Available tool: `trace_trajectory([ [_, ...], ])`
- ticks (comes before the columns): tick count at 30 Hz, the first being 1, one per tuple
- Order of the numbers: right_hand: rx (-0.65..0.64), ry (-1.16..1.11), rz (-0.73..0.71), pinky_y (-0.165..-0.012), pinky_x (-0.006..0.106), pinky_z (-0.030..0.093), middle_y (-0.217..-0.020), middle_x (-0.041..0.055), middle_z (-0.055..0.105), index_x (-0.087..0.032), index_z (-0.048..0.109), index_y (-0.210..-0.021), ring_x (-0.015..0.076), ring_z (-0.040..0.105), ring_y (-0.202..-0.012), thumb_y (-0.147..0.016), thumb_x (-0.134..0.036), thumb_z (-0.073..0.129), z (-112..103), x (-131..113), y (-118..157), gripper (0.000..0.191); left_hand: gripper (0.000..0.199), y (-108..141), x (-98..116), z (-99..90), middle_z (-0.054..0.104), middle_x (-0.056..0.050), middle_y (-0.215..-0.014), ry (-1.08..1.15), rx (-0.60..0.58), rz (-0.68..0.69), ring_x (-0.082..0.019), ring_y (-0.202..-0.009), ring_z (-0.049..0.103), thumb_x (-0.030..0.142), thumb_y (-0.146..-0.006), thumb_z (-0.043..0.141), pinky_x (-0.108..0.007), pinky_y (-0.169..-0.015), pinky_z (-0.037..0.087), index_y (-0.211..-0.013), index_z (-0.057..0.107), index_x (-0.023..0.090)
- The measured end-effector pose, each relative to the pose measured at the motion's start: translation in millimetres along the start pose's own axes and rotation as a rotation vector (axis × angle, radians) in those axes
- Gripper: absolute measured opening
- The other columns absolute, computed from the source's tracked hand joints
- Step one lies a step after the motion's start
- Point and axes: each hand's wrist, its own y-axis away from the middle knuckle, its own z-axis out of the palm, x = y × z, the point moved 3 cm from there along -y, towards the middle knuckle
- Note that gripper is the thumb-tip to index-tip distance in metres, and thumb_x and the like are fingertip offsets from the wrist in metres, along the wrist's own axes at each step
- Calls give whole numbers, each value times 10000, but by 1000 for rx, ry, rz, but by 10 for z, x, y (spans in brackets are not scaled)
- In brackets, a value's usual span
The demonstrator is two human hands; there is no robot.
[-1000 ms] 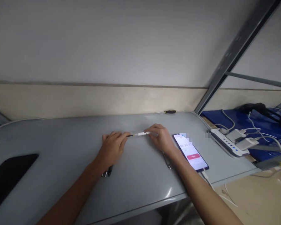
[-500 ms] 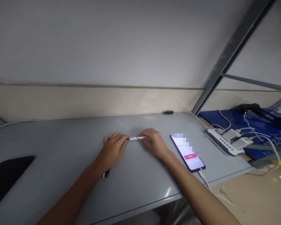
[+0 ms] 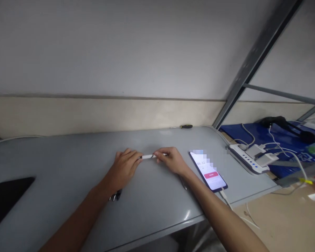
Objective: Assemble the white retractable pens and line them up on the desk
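Mid-frame, over a glossy grey tabletop [image 3: 76, 164], a slim white pen [image 3: 147, 156] is pinched by left hand [image 3: 126, 166] and right hand [image 3: 171, 160]; the top is filled by grey-and-cream wall [image 3: 120, 59].

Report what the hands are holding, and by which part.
A white pen: the left hand grips its dark end, the right hand pinches it near the opposite end.
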Motion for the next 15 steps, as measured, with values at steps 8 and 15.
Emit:
trace_trajectory([
  [8,68,-138,8,-609,243,370,-741,-23,526,-196,652,-1038,116,462,-635,-747,-380,721,-71,39,-28,351,271,-2,6,-53,651,-38,-891,-16,38,-22,-214,-895,540,281,-984,347,-356,-781,316,-968,606,202],
  [15,2,-62,127,-513,251,249,-560,-49,353,-166,573,-672,97,324,-523,-891,-479,516,-85,51,-14,387,263,-3,-7,-35,642,-34,-914,23,6,-30,-217,-917,531,300,-982,355,-361,-804,334,-984,602,210],
])
